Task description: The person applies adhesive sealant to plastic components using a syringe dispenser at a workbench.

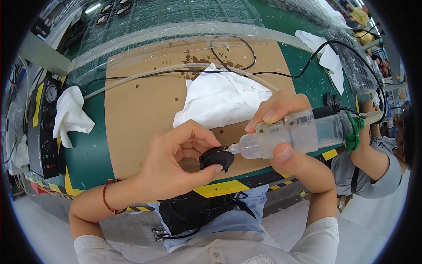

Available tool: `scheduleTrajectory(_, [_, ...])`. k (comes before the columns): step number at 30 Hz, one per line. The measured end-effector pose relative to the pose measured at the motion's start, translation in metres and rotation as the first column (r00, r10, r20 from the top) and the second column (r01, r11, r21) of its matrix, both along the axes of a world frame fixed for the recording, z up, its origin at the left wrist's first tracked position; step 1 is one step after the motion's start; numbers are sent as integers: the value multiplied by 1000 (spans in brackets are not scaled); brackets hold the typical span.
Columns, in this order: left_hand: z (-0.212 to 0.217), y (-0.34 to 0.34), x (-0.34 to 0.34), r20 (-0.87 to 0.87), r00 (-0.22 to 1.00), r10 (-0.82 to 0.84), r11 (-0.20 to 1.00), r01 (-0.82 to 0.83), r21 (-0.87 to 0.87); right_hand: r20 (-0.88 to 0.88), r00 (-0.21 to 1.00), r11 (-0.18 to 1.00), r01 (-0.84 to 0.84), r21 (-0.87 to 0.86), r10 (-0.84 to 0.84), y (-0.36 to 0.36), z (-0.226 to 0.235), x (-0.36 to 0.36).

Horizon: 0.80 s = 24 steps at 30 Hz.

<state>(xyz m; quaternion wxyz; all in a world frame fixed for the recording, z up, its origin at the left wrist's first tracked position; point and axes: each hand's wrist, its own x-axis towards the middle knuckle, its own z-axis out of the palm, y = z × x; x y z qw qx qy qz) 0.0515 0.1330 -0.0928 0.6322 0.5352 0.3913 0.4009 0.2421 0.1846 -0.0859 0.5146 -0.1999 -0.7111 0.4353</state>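
Note:
My left hand (pixel 182 160) pinches a small black round part (pixel 216 159) by its edge, thumb below and fingers above. In my right hand (pixel 285 132) lies a clear dispensing syringe (pixel 323 132) with a green cap clamp (pixel 353 131) at its rear end. Its narrow tip points left and meets the upper right edge of the black part; whether it touches cannot be told exactly. A black cable and a pale tube run from the syringe's back end. Behind both hands, a crumpled white cloth (pixel 220 97) rests on brown cardboard (pixel 132 119).
A black dispenser box with a gauge (pixel 44 119) stands at the left, a white cloth (pixel 72 114) beside it. Clear plastic trays (pixel 176 17) fill the back. Yellow-black tape (pixel 224 188) marks the table's front edge. Another person (pixel 373 167) sits at the right.

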Motion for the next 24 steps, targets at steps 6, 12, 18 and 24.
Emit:
scheduleTrajectory(6, [-1, 0, 0, 2, 1000, -2, 1000, 2, 5, -2, 1000, 1000, 12, -23, -12, -1, 2, -1])
scheduleTrajectory(12, [0, 0, 0, 9, 1000, -7, 1000, 7, 5, 7, 1000, 1000, -3, -17, 3, -1, 1, 0])
scheduleTrajectory(18, [1, 0, 0, 15, 1000, -4, 1000, 4, -14, 2, 1000, 1000, -11, -24, 11, -1, 1, 0])
scheduleTrajectory(24, [2, 1, 0, 12, 1000, -3, 1000, 3, 0, -15, 1000, 1000, -14, -6, 14, 0, 0, 0])
